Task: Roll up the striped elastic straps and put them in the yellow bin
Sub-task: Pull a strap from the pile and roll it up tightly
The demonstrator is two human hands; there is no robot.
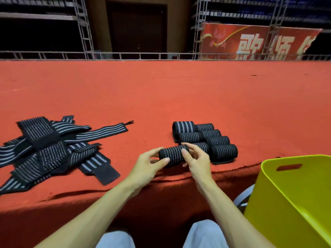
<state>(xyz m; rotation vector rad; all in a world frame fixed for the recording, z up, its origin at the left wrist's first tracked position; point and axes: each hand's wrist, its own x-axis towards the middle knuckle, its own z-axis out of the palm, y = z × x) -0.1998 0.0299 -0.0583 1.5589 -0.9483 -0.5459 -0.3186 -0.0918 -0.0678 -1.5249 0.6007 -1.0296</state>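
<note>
A rolled black strap with grey stripes lies near the front edge of the red carpeted stage. My left hand grips its left end, thumb on top. My right hand pinches its right end from above. Just behind and to the right sits a cluster of several finished rolls. A heap of unrolled striped straps lies flat at the left. The yellow bin stands below the stage edge at the lower right; what I see of its inside holds nothing.
The red stage surface stretches far back to a metal railing. A grey chair part shows beside the bin. My knees in light trousers are under the stage edge.
</note>
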